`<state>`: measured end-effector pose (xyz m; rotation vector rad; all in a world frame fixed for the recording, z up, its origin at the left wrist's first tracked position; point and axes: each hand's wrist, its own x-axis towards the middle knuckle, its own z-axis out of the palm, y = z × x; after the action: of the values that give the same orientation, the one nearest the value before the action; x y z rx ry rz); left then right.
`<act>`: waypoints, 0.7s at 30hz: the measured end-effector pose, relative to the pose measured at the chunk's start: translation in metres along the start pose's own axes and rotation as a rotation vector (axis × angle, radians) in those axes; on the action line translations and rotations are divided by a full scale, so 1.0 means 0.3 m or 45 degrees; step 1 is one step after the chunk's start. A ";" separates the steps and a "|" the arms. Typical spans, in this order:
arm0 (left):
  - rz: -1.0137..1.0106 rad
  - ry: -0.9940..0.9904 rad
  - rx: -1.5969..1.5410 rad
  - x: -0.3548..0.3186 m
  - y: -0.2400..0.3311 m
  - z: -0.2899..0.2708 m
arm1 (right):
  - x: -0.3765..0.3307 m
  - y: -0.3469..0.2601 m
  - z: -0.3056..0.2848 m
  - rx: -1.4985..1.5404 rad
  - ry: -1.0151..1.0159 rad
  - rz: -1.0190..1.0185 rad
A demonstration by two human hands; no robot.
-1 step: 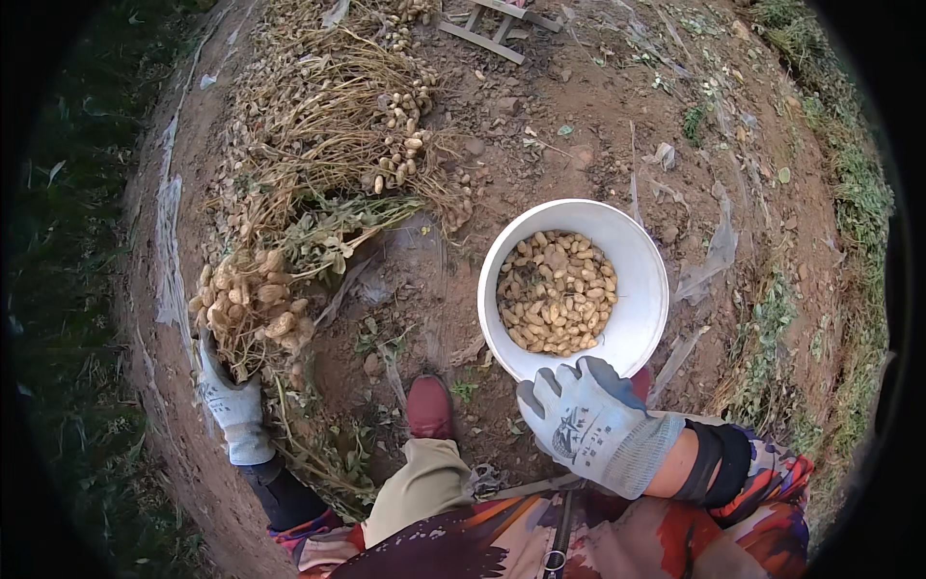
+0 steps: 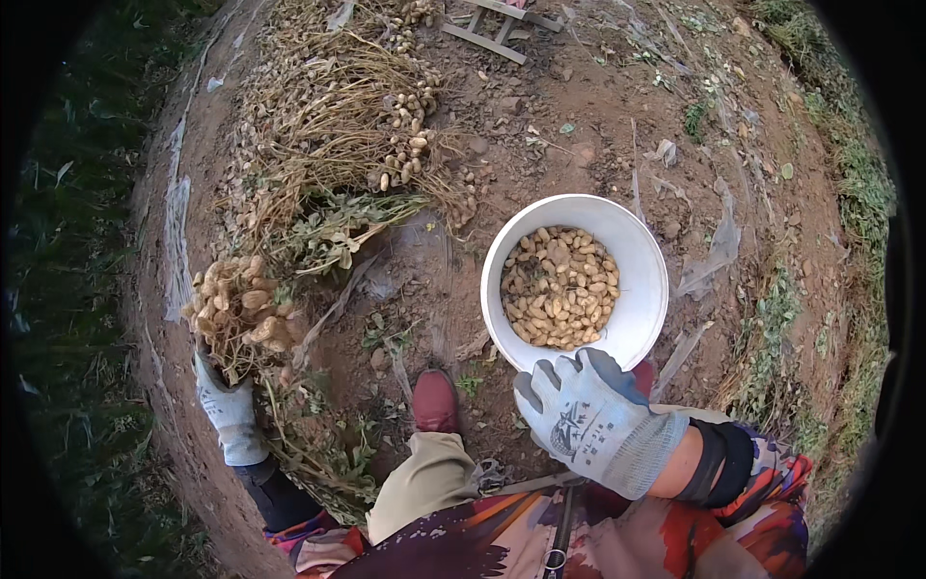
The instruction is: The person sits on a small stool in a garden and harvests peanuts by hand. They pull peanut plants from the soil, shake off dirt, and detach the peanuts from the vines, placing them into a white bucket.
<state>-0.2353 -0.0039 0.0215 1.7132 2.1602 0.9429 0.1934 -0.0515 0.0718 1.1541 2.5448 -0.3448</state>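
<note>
Well left of the white bucket, the gloved left hand is clamped on a peanut bunch, a heap of pulled plants lies beyond, left of the bucket, loose peanuts fill its bottom, and at its near rim the gloved right hand bends its fingers, whether gripping I cannot tell.

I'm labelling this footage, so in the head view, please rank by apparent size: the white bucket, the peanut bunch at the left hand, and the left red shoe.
Largest to smallest:
1. White bucket
2. Peanut bunch
3. Left red shoe
</note>
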 end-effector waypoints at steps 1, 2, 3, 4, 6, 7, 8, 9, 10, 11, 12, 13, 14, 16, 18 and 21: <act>-0.114 0.048 -0.006 -0.018 -0.018 -0.098 | -0.016 -0.025 -0.032 -0.018 0.083 0.007; -0.096 0.072 0.075 -0.027 -0.034 -0.214 | -0.032 -0.050 -0.058 -0.036 0.163 0.015; -0.080 0.101 0.151 -0.031 -0.052 -0.339 | -0.057 -0.071 -0.081 -0.060 0.244 0.026; -0.119 0.137 -0.177 -0.053 -0.121 -0.485 | -0.074 -0.093 -0.078 -0.054 0.301 0.013; -0.138 0.273 -0.592 -0.101 0.015 -0.640 | -0.109 -0.131 -0.089 -0.002 0.183 0.055; -0.110 0.407 -0.788 -0.121 0.109 -0.672 | -0.126 -0.151 -0.094 0.018 0.124 0.090; -0.038 0.480 -0.250 -0.119 0.090 -0.766 | -0.123 -0.164 -0.071 0.057 0.125 0.091; 0.021 0.554 0.310 -0.139 0.085 -0.876 | -0.121 -0.168 -0.060 0.118 0.134 0.062; 0.283 0.772 0.268 -0.159 0.198 -0.828 | -0.119 -0.162 -0.059 0.164 0.126 0.059; 0.614 0.730 0.596 -0.169 0.232 -0.884 | -0.119 -0.155 -0.063 0.210 0.117 0.055; 0.566 0.731 0.732 -0.208 0.324 -0.955 | -0.122 -0.146 -0.068 0.222 0.137 0.059; 0.516 0.721 0.797 -0.209 0.341 -0.962 | -0.116 -0.127 -0.053 0.307 0.229 0.059; 0.619 0.676 1.019 -0.190 0.310 -0.967 | -0.108 -0.113 -0.038 0.296 0.290 0.130; 0.909 0.441 1.352 -0.155 0.387 -0.926 | -0.081 -0.102 -0.015 0.391 0.603 0.177; 1.069 0.150 1.418 -0.130 0.497 -0.733 | -0.072 -0.085 -0.028 0.762 0.978 0.129; 1.234 -0.093 1.384 -0.101 0.622 -0.420 | -0.066 -0.040 -0.037 1.506 1.097 0.070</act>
<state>-0.1479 -0.0544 0.2252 3.3281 1.7928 -0.3822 0.1943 -0.0689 0.0906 2.0809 2.9588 -1.8538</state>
